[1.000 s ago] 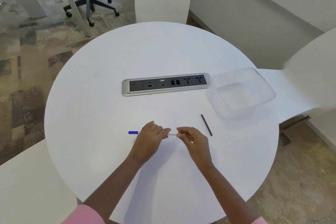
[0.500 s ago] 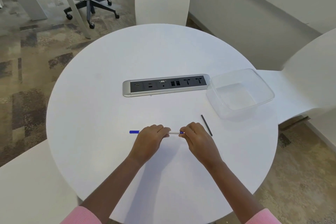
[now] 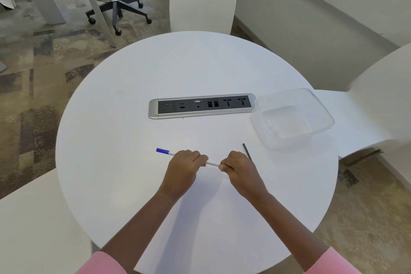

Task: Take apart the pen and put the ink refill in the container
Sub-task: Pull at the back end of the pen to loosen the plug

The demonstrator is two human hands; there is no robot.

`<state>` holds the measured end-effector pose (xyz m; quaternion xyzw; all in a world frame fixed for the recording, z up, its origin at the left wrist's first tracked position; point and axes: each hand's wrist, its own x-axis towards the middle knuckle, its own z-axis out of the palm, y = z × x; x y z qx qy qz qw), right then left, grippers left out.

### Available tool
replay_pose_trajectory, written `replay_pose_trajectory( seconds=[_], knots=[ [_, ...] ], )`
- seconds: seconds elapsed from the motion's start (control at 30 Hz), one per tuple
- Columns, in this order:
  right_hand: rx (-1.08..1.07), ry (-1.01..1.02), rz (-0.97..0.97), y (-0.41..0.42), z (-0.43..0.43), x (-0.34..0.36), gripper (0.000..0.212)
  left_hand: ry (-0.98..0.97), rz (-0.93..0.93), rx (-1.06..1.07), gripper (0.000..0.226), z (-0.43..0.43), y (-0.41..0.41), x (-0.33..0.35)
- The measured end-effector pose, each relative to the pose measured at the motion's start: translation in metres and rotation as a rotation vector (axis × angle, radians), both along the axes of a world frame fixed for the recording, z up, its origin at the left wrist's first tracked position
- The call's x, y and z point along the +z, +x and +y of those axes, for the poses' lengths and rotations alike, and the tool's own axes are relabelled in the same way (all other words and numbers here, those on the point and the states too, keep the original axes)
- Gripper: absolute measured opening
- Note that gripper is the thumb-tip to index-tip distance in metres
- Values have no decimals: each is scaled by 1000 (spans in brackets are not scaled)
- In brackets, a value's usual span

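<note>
A white pen (image 3: 212, 163) with a blue end cap (image 3: 162, 151) lies level just above the round white table (image 3: 138, 87). My left hand (image 3: 184, 168) is closed around its left half, and the blue end sticks out to the left. My right hand (image 3: 239, 168) is closed over the pen's right end, which is hidden inside the fist. A thin dark stick (image 3: 246, 150) lies on the table just behind my right hand, partly covered by it. The clear plastic container (image 3: 327, 115) stands to the right, with nothing in it.
A silver power and socket strip (image 3: 201, 105) is set into the table's middle. White chairs stand at the far side (image 3: 202, 0), at the right (image 3: 378, 95) and at the near left (image 3: 33, 218). A wheeled stool (image 3: 115, 0) stands on the carpet beyond.
My right hand has closed more fully over the pen's right end, hiding the blue tip seen half a second ago. The pen now slopes slightly, left end farther from me.
</note>
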<state>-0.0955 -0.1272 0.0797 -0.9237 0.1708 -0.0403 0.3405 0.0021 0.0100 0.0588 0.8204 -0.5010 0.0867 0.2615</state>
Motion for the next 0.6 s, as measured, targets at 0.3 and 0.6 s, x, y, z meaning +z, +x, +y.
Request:
replay_pose_trajectory(
  seconds=[0.3,0.6],
  knots=[
    [-161,555,249,2,-16,12,36,9,-66,-20,27,-6,-5,3],
    [-143,537,180,-7,-20,11,19,42,-44,32,22,-9,-8,6]
  ],
)
